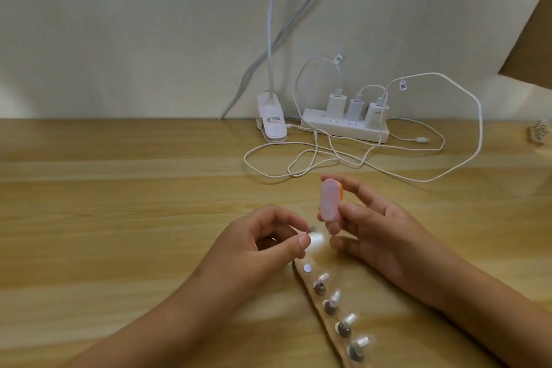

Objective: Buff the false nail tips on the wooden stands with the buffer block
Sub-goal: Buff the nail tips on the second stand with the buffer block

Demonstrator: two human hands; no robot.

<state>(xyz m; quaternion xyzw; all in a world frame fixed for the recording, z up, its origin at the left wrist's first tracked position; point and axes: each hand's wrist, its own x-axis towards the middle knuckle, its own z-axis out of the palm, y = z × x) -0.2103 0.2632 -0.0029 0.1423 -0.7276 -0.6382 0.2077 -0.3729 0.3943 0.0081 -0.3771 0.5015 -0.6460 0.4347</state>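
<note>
We work at a wooden table (119, 188). A power strip (343, 128) and a lamp clip (271, 125) sit well back, and their loose cables trail toward us but stay clear of the hands.

The right hand (385, 230) holds the block (331, 199) upright, thumb on the near edge and fingers curled behind it, with the pink face turned toward the left. The left hand (260, 239) has thumb and forefinger pinched on a single tip (312, 228), lifted off the strip (307, 284) and held just beside the block's lower end. Whether the two touch we cannot tell, because a bright glare sits right under them.

Four more tips (334, 297) stand in a row on the strip near our wrists, and the strip's far end shows one bare white spot (307, 268).

To buff well, we judge that:
- the left pinch should stay low on the stand, leaving the tip's curved top exposed;
- the pink face should lie flat along the tip;
- strokes should be short and light, running base to end, as a hard push would likely twist the tip out of the pinch;
- tilting the tip out of the glare would let us check the sheen;
- the forearms should stay off the row below.
</note>
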